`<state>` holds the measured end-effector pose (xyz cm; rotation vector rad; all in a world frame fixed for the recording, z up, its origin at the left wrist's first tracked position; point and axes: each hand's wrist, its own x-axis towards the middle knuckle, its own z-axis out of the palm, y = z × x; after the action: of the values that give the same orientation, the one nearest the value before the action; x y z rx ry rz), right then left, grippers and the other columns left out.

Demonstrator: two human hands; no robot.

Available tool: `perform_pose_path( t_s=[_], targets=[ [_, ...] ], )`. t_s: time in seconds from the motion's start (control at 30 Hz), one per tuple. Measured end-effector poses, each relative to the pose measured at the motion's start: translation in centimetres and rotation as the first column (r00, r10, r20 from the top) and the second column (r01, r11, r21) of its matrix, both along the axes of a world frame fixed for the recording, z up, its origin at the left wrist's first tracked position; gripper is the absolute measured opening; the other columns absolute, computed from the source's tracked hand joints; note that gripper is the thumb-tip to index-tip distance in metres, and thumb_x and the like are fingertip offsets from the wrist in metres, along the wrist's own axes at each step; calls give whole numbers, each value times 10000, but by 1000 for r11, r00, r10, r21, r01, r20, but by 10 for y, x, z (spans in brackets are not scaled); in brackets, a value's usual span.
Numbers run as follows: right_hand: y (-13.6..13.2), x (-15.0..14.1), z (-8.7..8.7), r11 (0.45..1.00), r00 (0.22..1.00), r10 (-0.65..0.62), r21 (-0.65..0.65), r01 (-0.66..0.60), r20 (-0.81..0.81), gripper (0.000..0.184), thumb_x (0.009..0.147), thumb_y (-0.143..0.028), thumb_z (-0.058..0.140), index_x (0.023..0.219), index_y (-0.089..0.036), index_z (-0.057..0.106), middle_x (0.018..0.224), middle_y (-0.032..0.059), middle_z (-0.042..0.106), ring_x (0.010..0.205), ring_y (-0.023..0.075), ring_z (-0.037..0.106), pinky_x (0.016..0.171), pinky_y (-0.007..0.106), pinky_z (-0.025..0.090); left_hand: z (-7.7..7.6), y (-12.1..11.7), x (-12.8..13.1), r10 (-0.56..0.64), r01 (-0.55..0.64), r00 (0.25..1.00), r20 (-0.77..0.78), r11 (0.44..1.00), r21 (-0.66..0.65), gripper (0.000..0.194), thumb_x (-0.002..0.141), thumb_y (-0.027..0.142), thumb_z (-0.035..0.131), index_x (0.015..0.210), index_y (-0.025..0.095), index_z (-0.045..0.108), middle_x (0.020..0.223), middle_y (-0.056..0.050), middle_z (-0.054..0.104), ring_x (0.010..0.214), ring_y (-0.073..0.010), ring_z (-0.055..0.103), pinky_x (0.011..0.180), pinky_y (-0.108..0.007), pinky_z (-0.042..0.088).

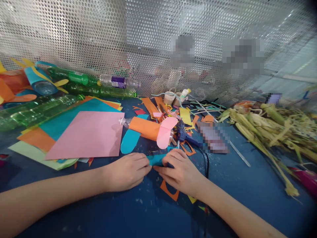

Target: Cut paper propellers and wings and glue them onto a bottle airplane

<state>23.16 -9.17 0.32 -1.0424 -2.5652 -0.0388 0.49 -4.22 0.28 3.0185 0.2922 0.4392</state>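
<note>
A piece of blue paper is held between my two hands, low over the table. My left hand pinches its left end. The fingers of my right hand are closed on its right end and hide part of it. Just beyond them lies a small clear plastic bottle wrapped in orange paper. Blue paper wings stick out from its sides, and pink rounded paper pieces sit at its right end. To the right of the bottle is a blue glue gun with a black cord.
Coloured paper sheets are stacked at left, with green bottles behind. Paper scraps lie around my right hand. Dried corn husks, a blurred flat object and a clear stick are at right. Perforated metal stands behind.
</note>
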Motion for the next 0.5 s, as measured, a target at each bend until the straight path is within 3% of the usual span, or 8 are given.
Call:
perform_pose_path(
  t_s=[0.13, 0.33, 0.5],
  targets=[
    [0, 4, 5, 999, 1000, -6, -39, 6, 6, 193, 856, -289, 526, 968, -227, 670, 788, 32, 580, 816, 174, 496, 834, 398, 353, 0, 1, -1, 22, -21, 997, 71, 1000, -9, 212, 861, 190, 419, 928, 135, 612, 770, -84, 593, 816, -205, 534, 753, -336, 454],
    [3, 13, 11, 998, 997, -65, -3, 65, 44, 244, 839, -217, 513, 648, -205, 664, 685, 17, 553, 758, 160, 476, 829, 383, 356, 3, 9, -6, -30, 30, 990, 140, 1000, 4, 200, 834, 236, 473, 751, 150, 633, 600, -56, 558, 614, -176, 508, 548, -305, 404],
    [4, 18, 12, 997, 997, -71, 8, 71, 42, 285, 819, -198, 520, 551, -190, 616, 635, 6, 528, 722, 146, 456, 818, 362, 355, 6, 18, -10, -65, 75, 975, 214, 996, -41, 183, 779, 170, 514, 611, 182, 586, 535, -27, 539, 525, -145, 497, 489, -286, 365]
  ],
)
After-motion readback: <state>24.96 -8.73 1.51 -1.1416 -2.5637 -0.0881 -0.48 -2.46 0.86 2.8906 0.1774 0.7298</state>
